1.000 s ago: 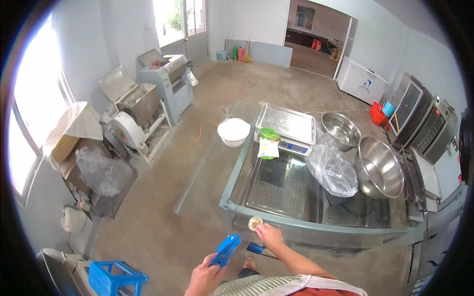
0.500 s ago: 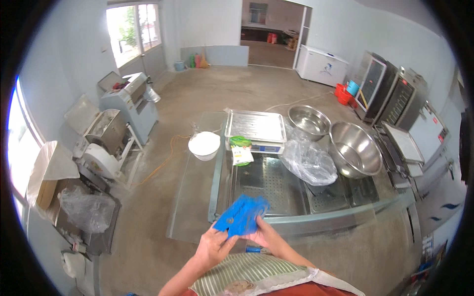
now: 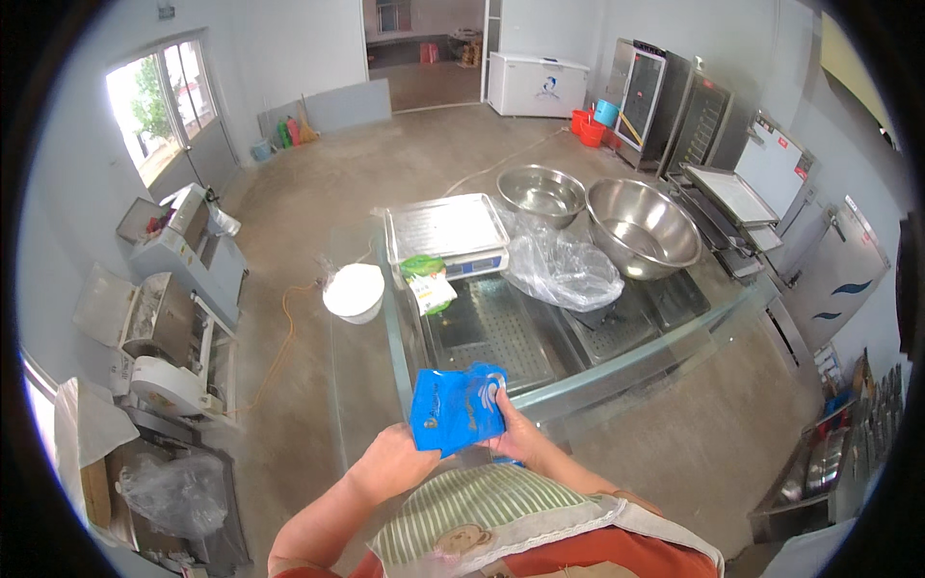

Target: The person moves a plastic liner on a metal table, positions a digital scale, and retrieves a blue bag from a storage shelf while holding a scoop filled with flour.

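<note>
A blue packet (image 3: 458, 405) with printing on it is held up in front of my body, near the table's front edge. My left hand (image 3: 400, 455) is closed at the packet's lower left corner, its fingers partly hidden. My right hand (image 3: 520, 433) grips the right side, thumb on the front face and other fingers behind. Beyond it, a green and white packet (image 3: 427, 286) leans on the front of a scale with a metal tray (image 3: 448, 226). A tub of white contents (image 3: 355, 292) stands to the left of the scale.
A glass-edged table (image 3: 646, 358) holds perforated trays (image 3: 501, 332), a clear plastic bag (image 3: 568, 270), and two steel bowls, one smaller (image 3: 541, 197) and one larger (image 3: 641, 226). Machines (image 3: 159, 323) line the left wall. An orange cord (image 3: 279, 356) lies on the floor.
The view has turned to the right. The blue packet now stands more upright and flat toward me. My left hand has closed more at its lower left corner.
</note>
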Motion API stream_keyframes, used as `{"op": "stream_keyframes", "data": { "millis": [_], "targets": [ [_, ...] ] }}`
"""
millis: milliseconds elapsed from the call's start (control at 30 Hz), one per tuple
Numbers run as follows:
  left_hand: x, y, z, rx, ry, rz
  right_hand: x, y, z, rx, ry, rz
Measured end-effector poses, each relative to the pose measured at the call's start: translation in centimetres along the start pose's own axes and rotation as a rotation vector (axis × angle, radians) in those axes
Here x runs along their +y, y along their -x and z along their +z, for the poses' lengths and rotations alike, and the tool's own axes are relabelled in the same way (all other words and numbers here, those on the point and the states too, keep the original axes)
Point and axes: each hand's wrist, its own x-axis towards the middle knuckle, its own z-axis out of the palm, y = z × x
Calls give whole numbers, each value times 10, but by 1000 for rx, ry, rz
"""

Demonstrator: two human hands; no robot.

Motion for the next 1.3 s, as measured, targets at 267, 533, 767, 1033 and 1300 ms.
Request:
{"op": "stream_keyframes", "data": {
  "millis": [267, 533, 767, 1033, 1300],
  "targets": [
    [-6, -22, 2, -177, 265, -114, -22, 18, -15, 177, 290, -52],
    [-4, -27, 23, 86, 337, -59, -31, 17, -28, 259, 180, -82],
    [-4, -30, 48, 155, 517, -155, -28, 19, -18, 260, 90, -4],
    [-5, -44, 63, 18, 443, -339, -41, 30, -57, 420, 278, -30],
    [-28, -7, 124, 391, 956, -640, -40, 50, -99, 555, 472, -333]
  ]
}}
